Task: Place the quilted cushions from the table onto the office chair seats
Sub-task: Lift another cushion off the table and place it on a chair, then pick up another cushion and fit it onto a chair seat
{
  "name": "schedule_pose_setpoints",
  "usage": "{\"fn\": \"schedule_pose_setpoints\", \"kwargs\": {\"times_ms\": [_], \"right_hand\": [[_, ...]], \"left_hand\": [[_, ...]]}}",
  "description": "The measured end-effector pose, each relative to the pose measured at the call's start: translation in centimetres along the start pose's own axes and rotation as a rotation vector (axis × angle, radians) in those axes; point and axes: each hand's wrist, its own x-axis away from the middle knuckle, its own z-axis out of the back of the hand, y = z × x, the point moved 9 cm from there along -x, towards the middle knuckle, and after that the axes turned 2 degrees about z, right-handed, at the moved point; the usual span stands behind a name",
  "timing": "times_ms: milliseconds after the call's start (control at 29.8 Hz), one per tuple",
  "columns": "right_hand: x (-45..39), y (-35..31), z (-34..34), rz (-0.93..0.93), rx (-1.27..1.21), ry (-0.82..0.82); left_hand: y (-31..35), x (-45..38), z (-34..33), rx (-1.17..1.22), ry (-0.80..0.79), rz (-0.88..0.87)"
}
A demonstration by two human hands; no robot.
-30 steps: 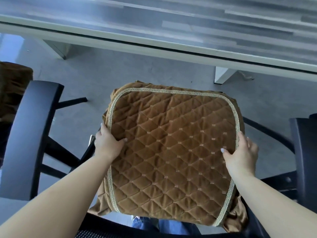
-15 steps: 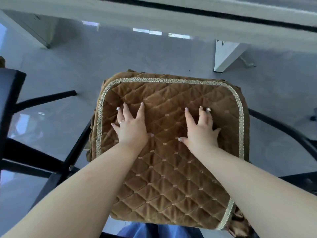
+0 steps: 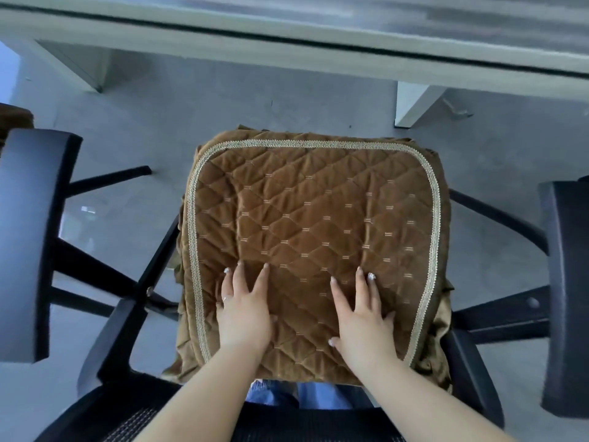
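Nearest the person, over the mesh chair back (image 3: pixel 204 419), both forearms reach forward and down to the seat. Left hand (image 3: pixel 243 309) and right hand (image 3: pixel 361 314) lie flat, fingers spread wide, palms pressing on the near half of the quilted cushion (image 3: pixel 315 218); neither grips anything. That brown cushion sits square on the office chair seat, its braided trim running round the edge and its loose skirt hanging over the sides, so the seat itself is hidden beneath it. Black armrests stand to the left (image 3: pixel 30 244) and right (image 3: pixel 565 298). For this chair the placing looks all but done, only smoothing left. At the far left edge a scrap of brown fabric (image 3: pixel 14 118) shows, perhaps another cushion; I cannot tell. Beyond, the table (image 3: pixel 287 43) shows only its edge, so whatever remains on it is out of sight.
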Motion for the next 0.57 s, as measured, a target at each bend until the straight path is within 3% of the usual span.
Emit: {"fn": "schedule_pose_setpoints", "kwargs": {"times_ms": [168,302,571], "right_hand": [[-1.2,-0.1,-1.1,-0.016,0.057,0.024],[-0.4,0.1,0.5,-0.014,0.033,-0.005],[3.9,-4.4,15.6,0.052,-0.350,0.178]], "left_hand": [[0.0,-0.5,-0.7,-0.023,0.030,-0.005],[-0.1,-0.1,0.4,-0.014,-0.051,0.013],[0.4,5.8,11.7,0.641,-0.022,0.073]]}}
